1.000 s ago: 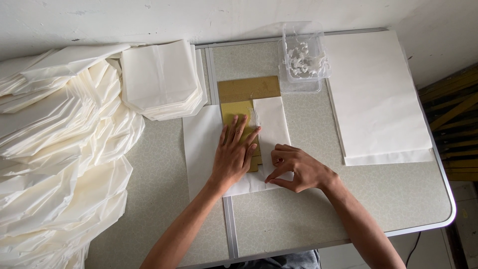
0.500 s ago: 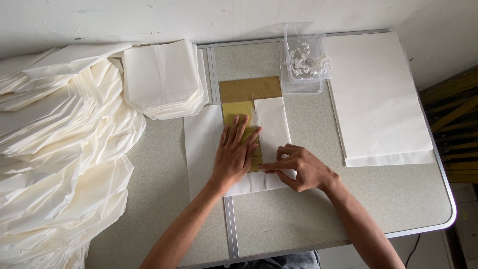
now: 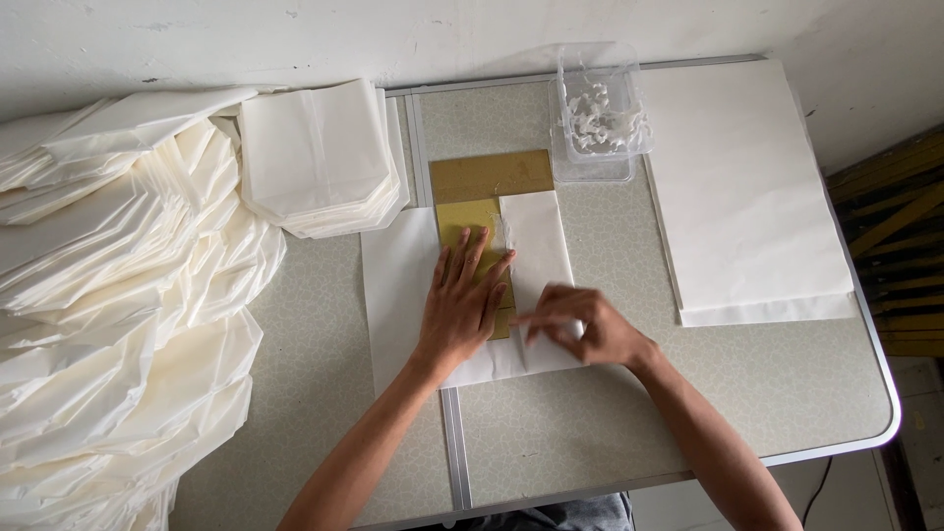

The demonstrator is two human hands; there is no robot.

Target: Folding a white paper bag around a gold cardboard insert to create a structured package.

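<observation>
Since half a second ago, the right hand (image 3: 580, 329) has slid a little leftward along the folded flap of the white paper sheet (image 3: 398, 295) at the frame's centre, while the left hand (image 3: 467, 305) stays pressed flat. That sheet lies on the grey table (image 3: 590, 433), wrapped partly over a gold template board (image 3: 490, 177) whose upper end shows bare. If the left palm lifts or shifts, the board could slip and the crease run crooked; a hard pinch might tear the thin flap. The left hand is spread wide, fingers straight, holding the board and paper down without grasping. The right hand's fingers are curled, fingertips pinching the flap's edge against the surface. A clear plastic tub (image 3: 600, 113) sits above them.
</observation>
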